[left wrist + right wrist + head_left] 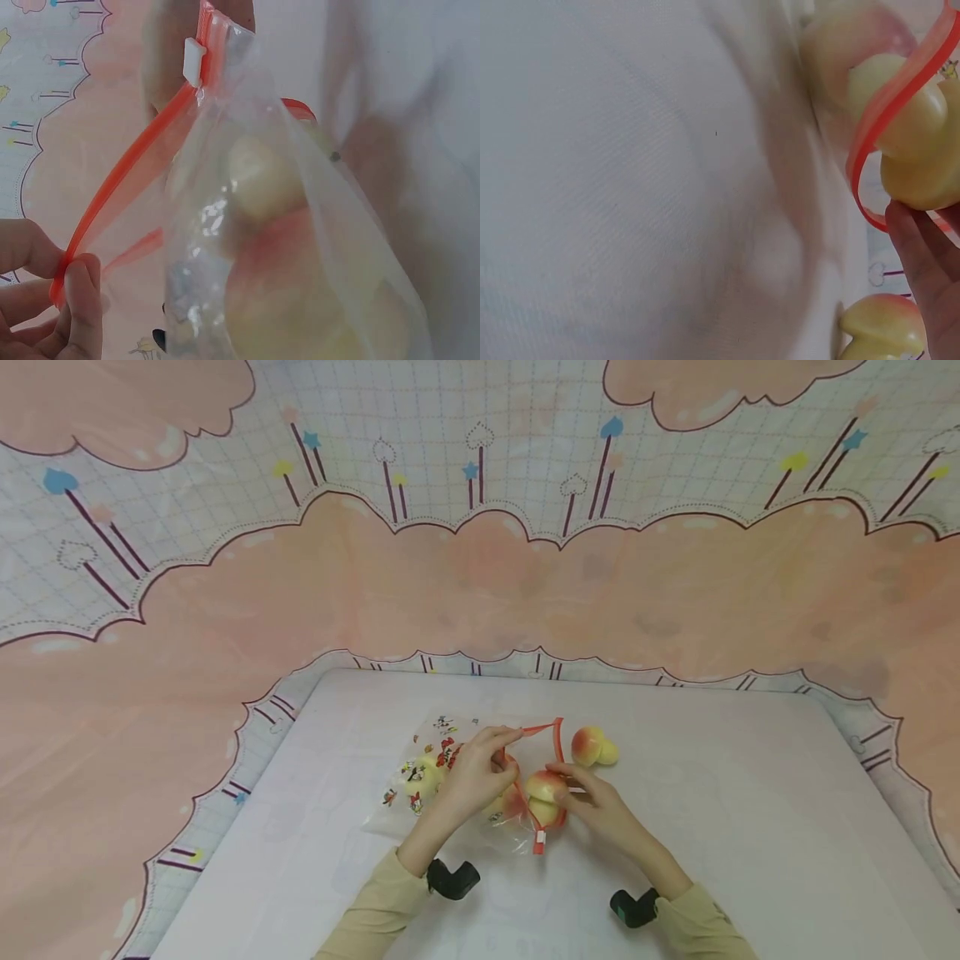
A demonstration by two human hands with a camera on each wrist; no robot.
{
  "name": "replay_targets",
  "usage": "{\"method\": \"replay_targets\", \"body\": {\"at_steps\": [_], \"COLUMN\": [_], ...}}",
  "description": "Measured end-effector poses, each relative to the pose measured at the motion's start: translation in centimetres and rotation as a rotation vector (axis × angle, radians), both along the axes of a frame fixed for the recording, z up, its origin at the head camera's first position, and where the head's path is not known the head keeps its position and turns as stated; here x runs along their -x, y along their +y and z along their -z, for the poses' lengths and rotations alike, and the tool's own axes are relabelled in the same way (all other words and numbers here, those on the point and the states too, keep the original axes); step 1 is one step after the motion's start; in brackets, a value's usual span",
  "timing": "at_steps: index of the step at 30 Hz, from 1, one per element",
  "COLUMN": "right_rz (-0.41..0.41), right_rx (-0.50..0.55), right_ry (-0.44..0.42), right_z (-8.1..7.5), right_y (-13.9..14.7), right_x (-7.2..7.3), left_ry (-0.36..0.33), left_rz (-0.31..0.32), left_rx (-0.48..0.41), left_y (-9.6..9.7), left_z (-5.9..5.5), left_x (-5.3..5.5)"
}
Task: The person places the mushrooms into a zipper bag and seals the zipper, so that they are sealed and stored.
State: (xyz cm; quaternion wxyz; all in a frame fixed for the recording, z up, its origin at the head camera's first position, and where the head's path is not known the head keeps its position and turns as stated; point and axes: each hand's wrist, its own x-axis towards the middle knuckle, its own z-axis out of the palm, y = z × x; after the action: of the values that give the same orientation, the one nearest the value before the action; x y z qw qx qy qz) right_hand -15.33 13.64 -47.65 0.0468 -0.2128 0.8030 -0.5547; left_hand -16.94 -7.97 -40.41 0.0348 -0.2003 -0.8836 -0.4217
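A clear zip bag (pixel 442 818) with cartoon prints and a red zip edge lies on the table, its mouth facing right. My left hand (pixel 476 777) pinches the red zip edge (pixel 124 161) between thumb and finger. A white slider (pixel 193 62) sits near one end of the zip. At the mouth, my right hand (pixel 603 806) holds a red-and-yellow mushroom-shaped toy (pixel 542 787) by its fingertips, inside the red rim. Similar toys (pixel 424 777) show blurred through the plastic. Another mushroom-shaped toy (pixel 588 747) lies on the table just beyond the right hand.
A white table (pixel 750 793) carries everything. Behind it hangs a pink-and-white patterned cloth (pixel 480 585). Black wrist mounts (pixel 453 880) show below both hands.
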Motion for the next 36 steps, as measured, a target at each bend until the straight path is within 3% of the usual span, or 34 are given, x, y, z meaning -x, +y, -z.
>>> {"method": "replay_targets", "body": {"at_steps": [9, 24, 36], "right_rz": [0.020, 0.048, -0.038], "right_rx": [0.020, -0.067, -0.029], "right_ry": [-0.035, 0.099, -0.096], "right_z": [0.4, 0.7, 0.1], "right_y": [-0.8, -1.6, -2.2], "right_x": [0.0, -0.4, -0.7], "left_ry": [-0.012, -0.011, 0.004], "left_rz": [0.012, -0.001, -0.007], "left_rx": [0.008, -0.016, -0.031], "left_y": [0.2, -0.2, -0.1], "left_z": [0.0, 0.1, 0.0], "left_x": [-0.1, -0.2, -0.1]}}
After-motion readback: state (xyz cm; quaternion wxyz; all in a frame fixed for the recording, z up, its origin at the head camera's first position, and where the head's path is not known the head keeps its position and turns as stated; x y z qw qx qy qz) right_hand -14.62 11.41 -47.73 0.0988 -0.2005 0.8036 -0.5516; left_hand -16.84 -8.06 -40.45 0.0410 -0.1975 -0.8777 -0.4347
